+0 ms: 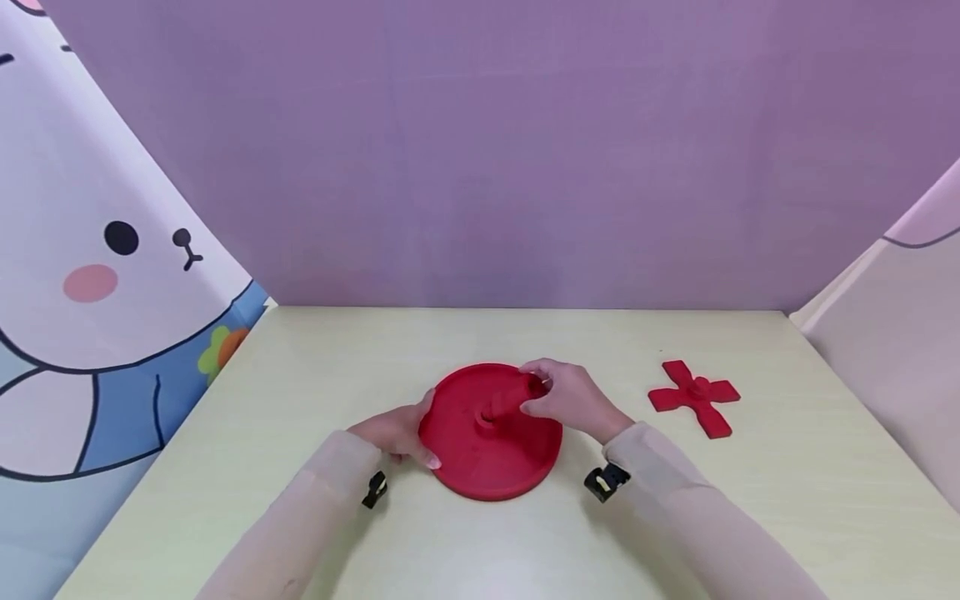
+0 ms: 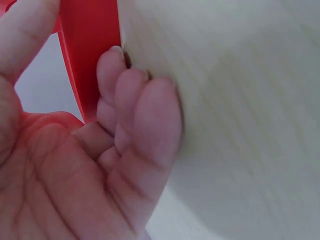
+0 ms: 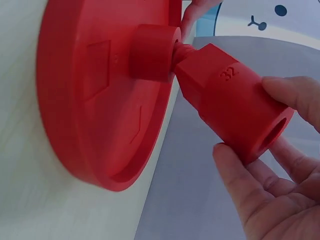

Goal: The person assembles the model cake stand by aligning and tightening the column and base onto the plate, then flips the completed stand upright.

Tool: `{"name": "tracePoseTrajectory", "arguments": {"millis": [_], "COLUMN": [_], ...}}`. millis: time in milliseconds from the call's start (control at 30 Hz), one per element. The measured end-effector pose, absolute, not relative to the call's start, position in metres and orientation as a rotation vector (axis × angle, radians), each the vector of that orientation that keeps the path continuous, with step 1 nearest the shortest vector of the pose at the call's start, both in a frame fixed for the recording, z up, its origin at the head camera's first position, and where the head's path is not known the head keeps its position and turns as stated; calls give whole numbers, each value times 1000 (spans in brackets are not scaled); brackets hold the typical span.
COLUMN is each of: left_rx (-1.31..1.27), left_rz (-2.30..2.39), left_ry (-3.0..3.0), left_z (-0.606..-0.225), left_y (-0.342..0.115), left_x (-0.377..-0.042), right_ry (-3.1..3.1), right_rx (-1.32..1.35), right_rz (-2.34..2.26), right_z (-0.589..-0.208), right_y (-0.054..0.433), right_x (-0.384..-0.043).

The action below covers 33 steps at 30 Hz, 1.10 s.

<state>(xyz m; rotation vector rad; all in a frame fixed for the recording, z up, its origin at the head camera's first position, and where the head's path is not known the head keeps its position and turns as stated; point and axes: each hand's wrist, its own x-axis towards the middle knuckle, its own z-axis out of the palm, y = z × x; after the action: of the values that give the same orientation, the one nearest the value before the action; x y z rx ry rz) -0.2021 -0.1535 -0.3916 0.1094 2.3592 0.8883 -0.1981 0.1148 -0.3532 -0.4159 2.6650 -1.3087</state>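
Observation:
A red round plate [image 1: 480,467] with a raised rim and a short central collar [image 3: 155,52] lies on the table. My left hand [image 1: 401,431] holds its left edge, fingers and thumb spread along the rim; in the left wrist view the curled fingers lie against the outer wall, down at the tabletop. Between thumb and fingers of my right hand [image 1: 573,398] is a red plastic post [image 3: 235,100], marked 32, with a flat-sided section and a hollow round end. Its narrow threaded tip [image 3: 184,54] meets the collar's mouth, and the post leans to the right.
To the right on the pale table [image 1: 795,500] lies a red cross-shaped piece [image 1: 697,396] with a small central knob. A purple cloth wall [image 1: 525,167] rises behind the table, and a cartoon-printed cloth [image 1: 97,192] hangs on the left.

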Motion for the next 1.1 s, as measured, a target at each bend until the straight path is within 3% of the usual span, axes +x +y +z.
{"name": "tracePoseTrajectory", "arguments": {"millis": [1100], "left_rx": [121], "left_rz": [883], "left_ry": [2357], "left_z": [-391], "left_y": [-151], "left_x": [-202], "right_ry": [2849], "right_rx": [-600], "right_rz": [-1146], "right_z": [-348], "right_y": [77], "right_x": [-200]}}
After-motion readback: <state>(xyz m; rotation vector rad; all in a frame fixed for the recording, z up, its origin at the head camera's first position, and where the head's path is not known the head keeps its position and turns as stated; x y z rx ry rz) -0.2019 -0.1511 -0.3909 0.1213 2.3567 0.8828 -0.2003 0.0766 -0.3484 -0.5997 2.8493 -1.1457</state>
